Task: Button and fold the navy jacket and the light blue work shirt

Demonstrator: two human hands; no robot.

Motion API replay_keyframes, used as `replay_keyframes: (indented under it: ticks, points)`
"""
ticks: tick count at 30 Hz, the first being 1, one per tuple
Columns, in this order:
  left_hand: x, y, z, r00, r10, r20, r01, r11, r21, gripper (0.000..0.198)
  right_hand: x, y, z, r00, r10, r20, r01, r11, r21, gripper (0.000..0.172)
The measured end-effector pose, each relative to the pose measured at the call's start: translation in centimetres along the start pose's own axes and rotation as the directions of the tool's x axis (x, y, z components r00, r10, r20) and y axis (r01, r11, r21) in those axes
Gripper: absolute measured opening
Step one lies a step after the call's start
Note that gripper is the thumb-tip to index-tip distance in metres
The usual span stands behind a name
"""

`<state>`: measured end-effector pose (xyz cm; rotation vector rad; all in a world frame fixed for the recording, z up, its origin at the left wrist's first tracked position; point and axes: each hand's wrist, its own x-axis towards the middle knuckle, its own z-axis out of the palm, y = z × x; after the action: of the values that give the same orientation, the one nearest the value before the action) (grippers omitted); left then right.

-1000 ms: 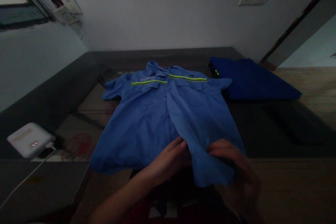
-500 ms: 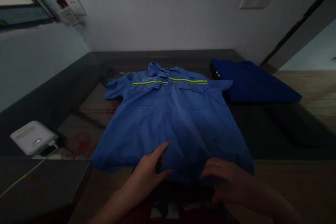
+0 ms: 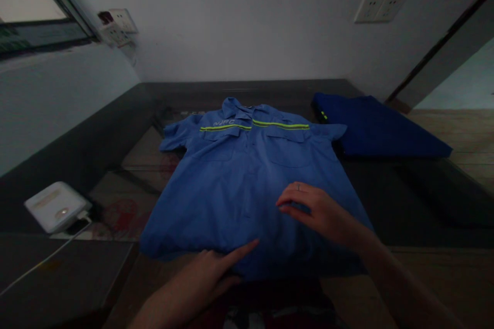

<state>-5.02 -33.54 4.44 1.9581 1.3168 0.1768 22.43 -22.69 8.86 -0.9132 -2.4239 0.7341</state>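
Note:
A blue short-sleeved work shirt (image 3: 216, 195) lies spread face up on the dark table, its collar at the far end and yellow-green stripes across the chest. At the near hem, my left hand (image 3: 208, 272) points its index finger over the cloth, with the thumb apart from it. The other fingers of that hand are partly hidden. Over the lower right front of the shirt is my right hand (image 3: 311, 205), wearing a ring. Its fingers are curved, and a gap shows between them and the thumb. I see no cloth pinched in it.
Folded dark-blue cloth (image 3: 382, 126) lies at the table's right side. A white device (image 3: 57, 205) with a cable sits at the left. Beyond the dark table (image 3: 247, 88) rises a wall with sockets (image 3: 380, 8).
My right hand has moved up and inward from the hem to over the shirt front. My left hand is slightly lower, its index finger straighter. The view has shifted a little.

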Motion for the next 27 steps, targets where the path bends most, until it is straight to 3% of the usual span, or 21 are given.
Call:
replay_keyframes:
  ticks: [3,5,8,10,11,14,17,22,27]
  points:
    - [-0.6,0.1,-3.7,1.000,-0.023,-0.014,0.023,0.999,0.025,0.050,1.0,3.1,-1.8,0.989,0.095,-0.113,-0.114,0.978,-0.172,0.017]
    - [0.6,-0.3,-6.3,0.996,0.013,-0.089,-0.012,1.000,0.010,0.046,1.6,5.6,-2.4,0.957,0.174,-0.233,-0.239,0.928,-0.286,0.023]
    - [5.1,-2.6,-9.3,0.931,0.089,-0.354,-0.054,0.993,0.109,0.040,2.0,9.1,-1.8,0.905,0.244,-0.348,-0.380,0.832,-0.404,0.039]
    - [8.6,-4.9,-10.2,0.864,0.159,-0.477,-0.016,0.957,0.290,0.040,2.0,10.9,-0.6,0.909,0.274,-0.315,-0.400,0.788,-0.469,0.051]
    - [10.2,-6.1,-10.4,0.854,0.163,-0.494,0.035,0.930,0.367,0.040,1.9,11.6,-0.1,0.914,0.290,-0.285,-0.399,0.772,-0.494,0.054]
    - [12.9,-9.1,-10.1,0.891,0.140,-0.431,0.110,0.856,0.505,0.046,1.4,13.0,1.1,0.925,0.310,-0.218,-0.379,0.759,-0.529,0.055]
    - [13.0,-10.4,-9.5,0.918,0.117,-0.380,0.120,0.829,0.546,0.049,1.0,13.6,1.3,0.933,0.291,-0.210,-0.359,0.767,-0.532,0.055]
    - [12.1,-10.0,-9.8,0.928,0.099,-0.359,0.117,0.838,0.533,0.051,1.5,13.5,0.1,0.947,0.231,-0.222,-0.315,0.800,-0.511,0.050]
    - [14.1,-8.3,-13.5,0.887,0.155,-0.434,0.085,0.871,0.484,0.040,6.0,11.7,-3.2,0.959,0.133,-0.249,-0.230,0.878,-0.419,0.030]
